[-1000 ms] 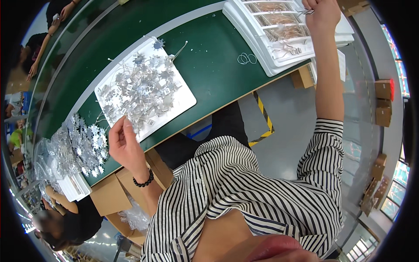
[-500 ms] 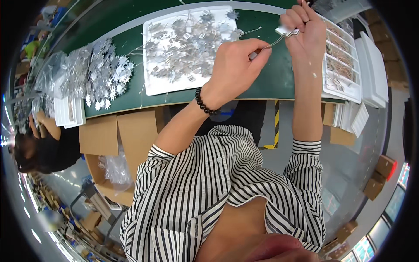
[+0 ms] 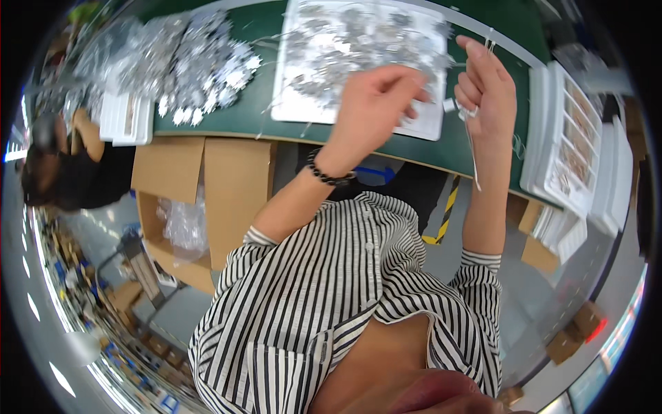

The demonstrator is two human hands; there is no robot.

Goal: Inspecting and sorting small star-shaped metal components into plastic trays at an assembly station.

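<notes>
My right hand (image 3: pixel 488 90) is raised over the bench edge, closed around a thin pale cord (image 3: pixel 473 155). The cord hangs down past the wrist, and loose ends rise above the fingers. A small white tag (image 3: pixel 449 105) shows beside the curled fingers; the rest of what they hold is hidden. To its left, my left hand (image 3: pixel 379 110) hovers over the near part of a white tray (image 3: pixel 284 93), apart from the cord. Motion smears its bent fingers. Silvery snowflake-shaped pieces (image 3: pixel 345 41) with tags and cords fill the tray.
A heap of silvery snowflake pieces (image 3: pixel 207 69) lies on the green bench (image 3: pixel 255 119) at left, beside clear plastic bags. White compartment trays (image 3: pixel 572 138) stand at right. An open cardboard box (image 3: pixel 238 200) is below the bench. Another person (image 3: pixel 76 165) is at far left.
My left hand has come away from the cord that it was pinching near my right hand. My right hand has come down somewhat, the cord now hanging from it. The whole view has shifted.
</notes>
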